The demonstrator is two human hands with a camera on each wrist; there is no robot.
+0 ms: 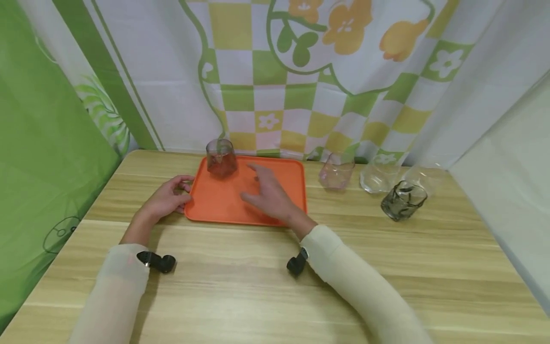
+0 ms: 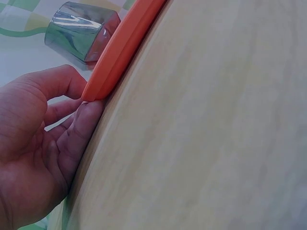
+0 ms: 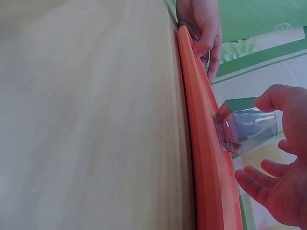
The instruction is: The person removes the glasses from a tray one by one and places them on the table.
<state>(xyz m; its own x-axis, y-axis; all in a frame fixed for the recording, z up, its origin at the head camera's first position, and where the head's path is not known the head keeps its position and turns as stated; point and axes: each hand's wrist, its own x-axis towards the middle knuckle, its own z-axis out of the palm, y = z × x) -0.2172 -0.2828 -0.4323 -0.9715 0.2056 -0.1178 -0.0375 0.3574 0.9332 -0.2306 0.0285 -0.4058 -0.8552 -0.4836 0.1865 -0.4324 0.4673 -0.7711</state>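
An orange tray [image 1: 219, 203] lies on the wooden table. Its left edge is pinched by my left hand [image 1: 169, 197], with the thumb on the rim and the fingers against the side and underneath, as the left wrist view shows [image 2: 43, 129]. On the tray's back left corner stands a smoky grey faceted glass [image 1: 221, 160], upright. My right hand [image 1: 270, 193] hovers over the middle of the tray, thumb and fingers spread apart and holding nothing. In the right wrist view the glass [image 3: 249, 127] is just beyond those fingers.
Right of the tray stand a pinkish glass [image 1: 336, 172], a clear glass [image 1: 375, 179], another clear glass [image 1: 425, 176] and a dark patterned glass [image 1: 403, 201]. A checked curtain [image 1: 270, 100] hangs behind the table [image 1: 232, 286], with green cloth [image 1: 38, 143] on the left.
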